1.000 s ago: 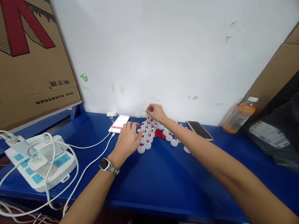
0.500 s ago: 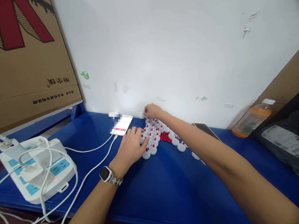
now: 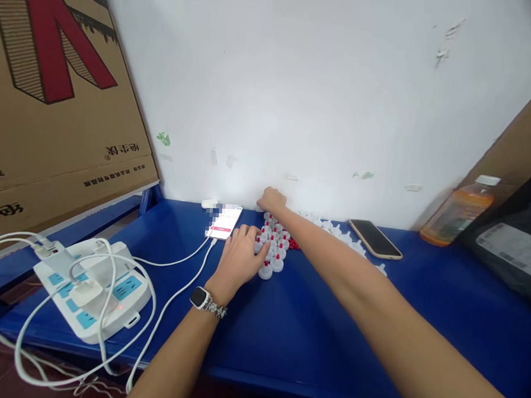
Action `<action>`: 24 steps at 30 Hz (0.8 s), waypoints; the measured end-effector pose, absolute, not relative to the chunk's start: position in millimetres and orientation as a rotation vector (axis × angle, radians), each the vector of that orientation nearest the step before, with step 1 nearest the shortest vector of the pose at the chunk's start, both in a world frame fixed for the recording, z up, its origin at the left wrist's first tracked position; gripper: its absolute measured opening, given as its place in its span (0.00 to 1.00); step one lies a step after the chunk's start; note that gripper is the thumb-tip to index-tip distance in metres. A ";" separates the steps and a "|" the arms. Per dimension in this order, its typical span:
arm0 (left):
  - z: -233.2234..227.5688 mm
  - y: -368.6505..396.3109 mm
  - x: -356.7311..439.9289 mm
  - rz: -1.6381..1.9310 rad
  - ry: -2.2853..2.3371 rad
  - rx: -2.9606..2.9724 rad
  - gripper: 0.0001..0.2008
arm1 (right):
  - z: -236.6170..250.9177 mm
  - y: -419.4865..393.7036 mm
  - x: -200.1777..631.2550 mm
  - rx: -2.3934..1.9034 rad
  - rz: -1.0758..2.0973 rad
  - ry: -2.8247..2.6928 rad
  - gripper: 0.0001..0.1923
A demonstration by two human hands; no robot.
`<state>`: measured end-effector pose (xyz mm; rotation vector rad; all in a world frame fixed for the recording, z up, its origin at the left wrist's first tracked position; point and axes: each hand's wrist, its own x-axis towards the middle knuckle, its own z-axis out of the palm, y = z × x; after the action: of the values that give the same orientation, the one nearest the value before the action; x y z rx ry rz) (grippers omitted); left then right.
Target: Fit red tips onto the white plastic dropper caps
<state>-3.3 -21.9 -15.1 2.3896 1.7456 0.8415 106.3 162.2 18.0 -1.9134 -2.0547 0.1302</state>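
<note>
On the blue bench (image 3: 311,338), seen from the head camera, both hands work at a cluster of small white caps (image 3: 272,247) with red tips, set close to the wall. Compared with a second ago, the right hand (image 3: 272,199) has reached further back, to the far edge of the cluster, and its forearm now lies across the caps and most of the red beads (image 3: 294,244), so fewer of them show. The left hand (image 3: 240,258) has slid in closer against the near side of the group. That reads as one more piece being set at the back row while the near rows are kept from scattering.

The left hand lies palm down, fingers loosely spread and curved, tips touching the nearest caps; it grips nothing that can be seen. A watch (image 3: 200,298) sits on its wrist. The right hand is curled with fingertips pressed together, as if pinching something small, but whatever is between them is too small to tell.

Just left of the left hand lies a lit phone (image 3: 226,221) with a white cable (image 3: 171,295) running toward a power strip (image 3: 94,285), well apart at the near left. To the right of the right forearm lies a dark phone (image 3: 374,238), with loose white caps (image 3: 341,234) near it. Further right stands an orange bottle (image 3: 461,210). A cardboard box (image 3: 52,93) leans far left.
</note>
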 end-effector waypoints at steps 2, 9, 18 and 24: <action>-15.3 -21.5 -4.4 0.903 1.736 2.380 0.13 | 22.7 156.2 109.3 -1.909 0.178 -1.965 0.18; -7.7 -27.3 6.5 1.256 1.687 2.348 0.17 | 21.9 83.5 159.2 -1.267 0.574 -1.743 0.07; -4.8 -42.6 37.3 0.948 1.481 2.643 0.15 | -5.1 -22.8 220.6 -0.957 0.947 -1.588 0.17; -7.8 -43.9 37.8 0.912 1.486 2.736 0.14 | -5.2 -23.7 237.0 -1.363 -0.042 -1.936 0.13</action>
<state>37.8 -43.9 -7.8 2.7356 1.4862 0.9117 237.0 -23.7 -5.2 -1.3630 -1.9364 -0.0415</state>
